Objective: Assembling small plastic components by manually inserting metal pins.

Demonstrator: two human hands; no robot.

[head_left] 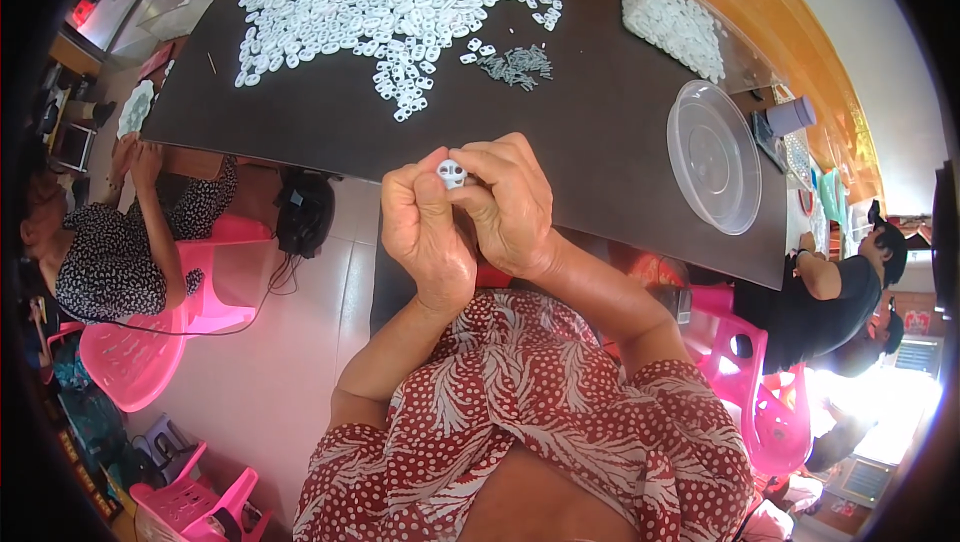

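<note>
Just past the dark table's near edge, my two hands meet around one small white plastic piece with dark holes. The thumb and fingers of my left hand pinch it from the left. From the right, my right hand grips the same piece, fingers curled. My fingertips cover part of it. Beyond my hands spreads a large heap of white oval plastic pieces with holes. A small pile of short dark grey pins lies to the right of that heap.
A clear round plastic lid rests at the table's right, near a clear bin of white pieces. A purple-grey cup stands beyond. One person sits at the left on a pink chair; others are at the right.
</note>
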